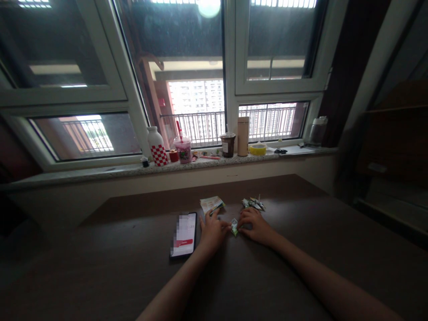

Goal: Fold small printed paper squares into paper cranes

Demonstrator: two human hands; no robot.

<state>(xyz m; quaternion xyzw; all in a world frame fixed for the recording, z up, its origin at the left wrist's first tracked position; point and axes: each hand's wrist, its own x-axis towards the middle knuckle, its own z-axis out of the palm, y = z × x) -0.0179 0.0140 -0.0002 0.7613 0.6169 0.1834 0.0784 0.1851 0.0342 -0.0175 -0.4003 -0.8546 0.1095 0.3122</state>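
Observation:
Between my two hands, low over the brown table, is a small folded piece of printed paper, white and green. The thumb and fingertips of my left hand pinch its left side, while other fingers reach out toward a few flat printed paper sheets. My right hand has its fingers curled and closed on the right side of the same piece. Just beyond the right hand lies a small pile of folded papers, pointed in shape. Fingers partly cover the folded piece, so its full form is hidden.
A phone with its screen lit lies left of my left hand on the table. Along the windowsill stand a checkered bottle, a pink drink cup, a dark cup, a tan flask and yellow tape.

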